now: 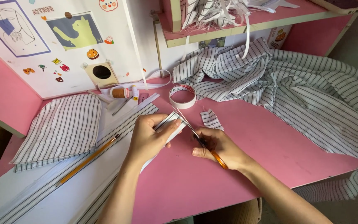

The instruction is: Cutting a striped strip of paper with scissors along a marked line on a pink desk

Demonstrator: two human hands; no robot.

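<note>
While L hand [148,139] pinches a striped fabric strip [171,123] just below the tape roll [182,96], R hand [218,147] grips orange-handled scissors [199,139], blades at strip's end; small striped scrap [211,119] lies right of the roll.

A narrow striped fabric strip [171,122] lies flat near the tape roll [182,96]; orange-handled scissors [199,139] cut across its end.
</note>
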